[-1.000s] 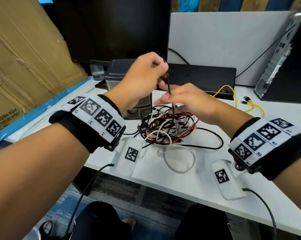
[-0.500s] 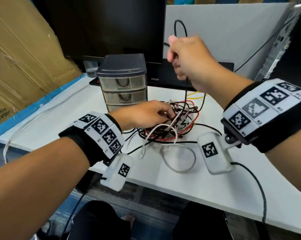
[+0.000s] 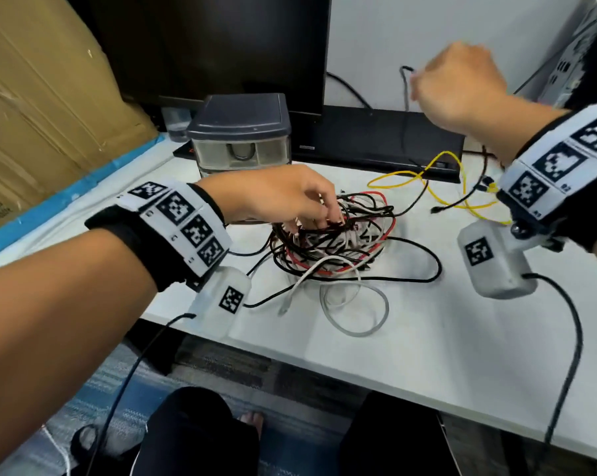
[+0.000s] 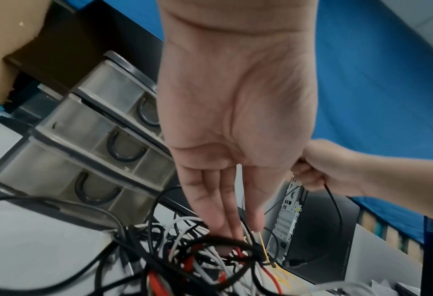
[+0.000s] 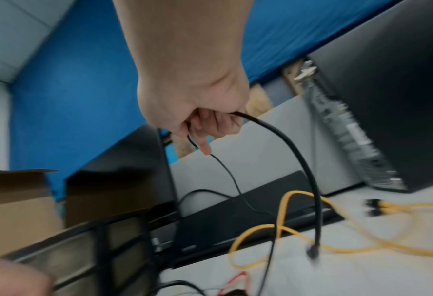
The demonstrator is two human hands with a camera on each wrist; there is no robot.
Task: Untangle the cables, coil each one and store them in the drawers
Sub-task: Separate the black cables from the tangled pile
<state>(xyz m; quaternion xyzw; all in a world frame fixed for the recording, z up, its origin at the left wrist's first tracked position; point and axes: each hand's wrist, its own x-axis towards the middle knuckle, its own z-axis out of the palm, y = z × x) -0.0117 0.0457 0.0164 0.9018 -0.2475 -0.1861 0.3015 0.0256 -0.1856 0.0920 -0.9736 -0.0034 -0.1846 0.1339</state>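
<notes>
A tangle of black, white and red cables (image 3: 334,242) lies on the white table (image 3: 427,355). My left hand (image 3: 310,218) reaches down onto its left side. In the left wrist view the left hand (image 4: 233,226) has straight fingers pressing into the pile (image 4: 210,260). My right hand (image 3: 424,80) is raised at the back right, blurred. In the right wrist view the right hand (image 5: 205,128) has its fingers curled round a black cable (image 5: 299,160), whose plug end (image 5: 313,252) dangles. The grey drawer unit (image 3: 242,132) stands behind the pile with its drawers closed.
A yellow cable (image 3: 427,180) lies loose right of the pile, a white loop (image 3: 355,310) in front. Behind are a monitor (image 3: 214,46), a flat black device (image 3: 376,135) and a PC tower (image 3: 582,53). Cardboard (image 3: 32,115) leans at the left.
My right hand has lifted the black cable out of the pile and swung it up and to the right. My left hand came down from above and now presses on the tangle.
</notes>
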